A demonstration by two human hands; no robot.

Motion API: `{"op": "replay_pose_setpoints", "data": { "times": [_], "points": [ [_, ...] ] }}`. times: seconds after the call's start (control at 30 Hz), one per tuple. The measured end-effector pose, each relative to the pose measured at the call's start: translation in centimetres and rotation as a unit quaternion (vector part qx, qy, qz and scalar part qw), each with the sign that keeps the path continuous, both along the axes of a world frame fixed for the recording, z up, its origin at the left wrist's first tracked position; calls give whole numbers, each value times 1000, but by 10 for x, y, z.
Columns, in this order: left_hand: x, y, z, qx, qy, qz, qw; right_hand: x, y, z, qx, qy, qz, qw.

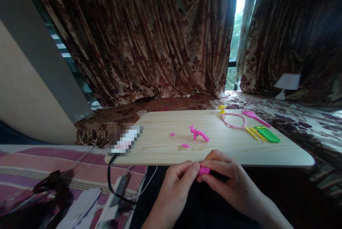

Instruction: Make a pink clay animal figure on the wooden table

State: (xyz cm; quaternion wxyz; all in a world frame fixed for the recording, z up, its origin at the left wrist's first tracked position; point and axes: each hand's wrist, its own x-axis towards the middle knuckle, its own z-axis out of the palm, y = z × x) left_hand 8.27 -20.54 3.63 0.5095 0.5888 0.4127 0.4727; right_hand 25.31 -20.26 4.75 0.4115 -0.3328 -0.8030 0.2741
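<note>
Just off the near edge of the wooden tabletop (157, 125), both my hands meet around a lump of pink modelling clay (204, 170). My left hand (181, 179) pinches its left side between thumb and fingers. From the right, my right hand (227, 172) grips the same lump with thumb and forefinger. Beyond them on the table lies a pink clay figure (199, 134) with a long body and thin pieces sticking up at one end. Nearby are a small pink ball (172, 134) and a short pink roll (185, 145).
Toward the right are a pink ring (234, 120), a yellow mushroom-like piece (222, 109), a pink hand-shaped stick (255, 116), yellow sticks (252, 133) and a green tray-like piece (268, 134). A blurred device (127, 140) with a black cable (109, 179) occupies the left end.
</note>
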Motion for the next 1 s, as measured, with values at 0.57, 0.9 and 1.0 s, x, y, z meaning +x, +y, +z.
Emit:
{"op": "replay_pose_setpoints", "data": {
  "times": [0.57, 0.9, 1.0],
  "points": [
    [1, -1, 2, 13, 20, -13, 1000, 1, 1, 1, 27, 13, -15, 999],
    [0, -2, 2, 11, 15, -17, 1000, 1, 3, -1, 35, 11, -21, 999],
    [0, -2, 2, 1, 10, -17, 1000, 0, 3, -3, 59, 20, -31, 998]
  ]
}}
